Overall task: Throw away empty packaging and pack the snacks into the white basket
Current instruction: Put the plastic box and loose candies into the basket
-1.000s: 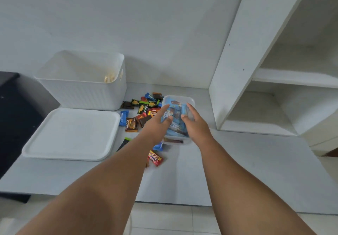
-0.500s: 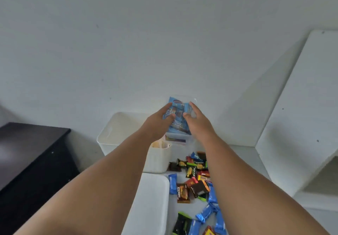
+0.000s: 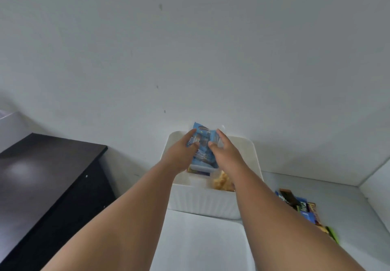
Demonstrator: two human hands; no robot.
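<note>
**A:** Both arms are stretched out, and between the hands there's a clear plastic container (image 3: 203, 168) full of blue snack packets (image 3: 203, 144). Where is it?

**B:** Directly over the white basket (image 3: 202, 201), at about 12 o'clock from the person. The container is tilted, its open end rising toward the wall (image 3: 190, 49), its near edge low over the basket's opening.

**A:** And the grip?

**B:** The left hand (image 3: 181, 156) clamps the container's 9 o'clock side, fingers curled over the blue wrappers. The right hand (image 3: 224, 154) presses on the 3 o'clock side, fingers wrapped round the clear wall. Both hands are closed on that container.

**A:** Anything in the basket?

**B:** Something yellowish and crinkly (image 3: 222, 183) shows inside, at 5 o'clock from the container, just beside the right wrist. I can't tell what it is.

**A:** Around the basket?

**B:** A flat white lid (image 3: 200, 239) lies on the white counter (image 3: 358, 228) at 6 o'clock from the basket, touching or nearly touching its front wall. Loose snacks (image 3: 299, 207) sit in a pile at 4 o'clock, well apart from the basket: blue, brown, green wrappers. At 9 o'clock there's a dark cabinet (image 3: 48, 175), lower than the counter.
</note>
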